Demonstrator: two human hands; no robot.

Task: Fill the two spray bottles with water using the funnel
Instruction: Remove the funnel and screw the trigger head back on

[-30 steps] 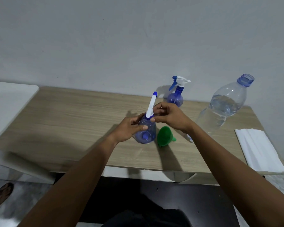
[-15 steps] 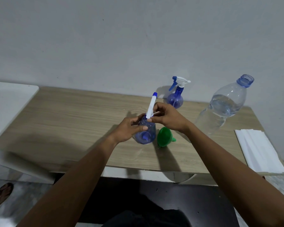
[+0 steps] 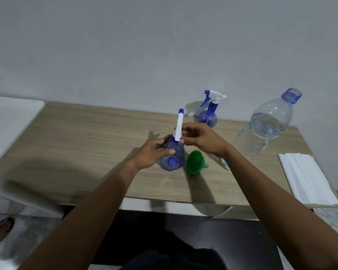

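Centre frame: near spray bottle [image 3: 173,158] upright on bench [image 3: 86,143], body clamped in left grip [image 3: 154,152]; white spray head [image 3: 179,125] at its neck, pinched in right grip [image 3: 203,140]. Just right: green funnel [image 3: 194,162] on its side. Behind: second spray bottle [image 3: 208,114]. Right: uncapped water bottle [image 3: 265,129], white folded sheet [image 3: 308,180].

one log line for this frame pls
left hand: grips near spray bottle | right hand: pinches its spray head | funnel: lying on table | far spray bottle: head on | water bottle: open
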